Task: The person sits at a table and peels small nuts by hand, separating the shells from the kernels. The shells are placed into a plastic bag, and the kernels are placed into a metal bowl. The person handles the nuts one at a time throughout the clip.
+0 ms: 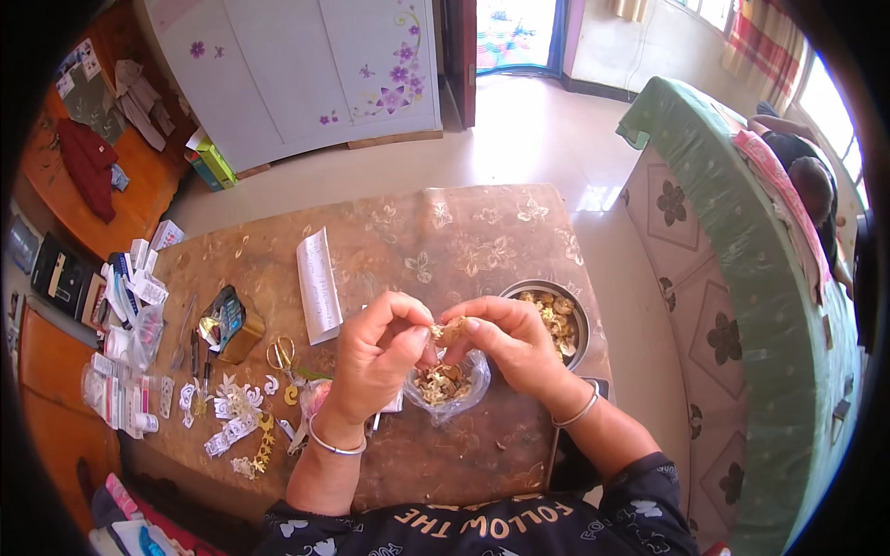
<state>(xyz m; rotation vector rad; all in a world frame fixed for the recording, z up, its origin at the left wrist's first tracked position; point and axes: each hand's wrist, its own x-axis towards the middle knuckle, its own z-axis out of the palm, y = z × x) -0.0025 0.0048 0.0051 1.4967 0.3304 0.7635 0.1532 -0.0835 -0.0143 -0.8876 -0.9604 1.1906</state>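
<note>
Between the fingertips of both hands is a small pale yellow-brown dried piece [450, 328], perhaps a dried flower or mushroom. My left hand [391, 351] pinches its left end, and my right hand [502, 340] holds its right side. Just below them, a clear plastic bag [480, 379] lies open with dried yellow and brown bits [441, 384] inside. Partly behind my right hand stands a round metal bowl [583, 316] holding more dried yellowish pieces [556, 321]. Both wrists wear silver bangles.
Left on the patterned table [417, 229] are handwritten paper [320, 288], scissors [281, 353], a gold container [243, 337], pens, paper cutouts [236, 410] and boxes [111, 389]. A dark flat object [573, 459] lies by my right forearm. Another person [810, 184] is beyond the green-covered surface [737, 229].
</note>
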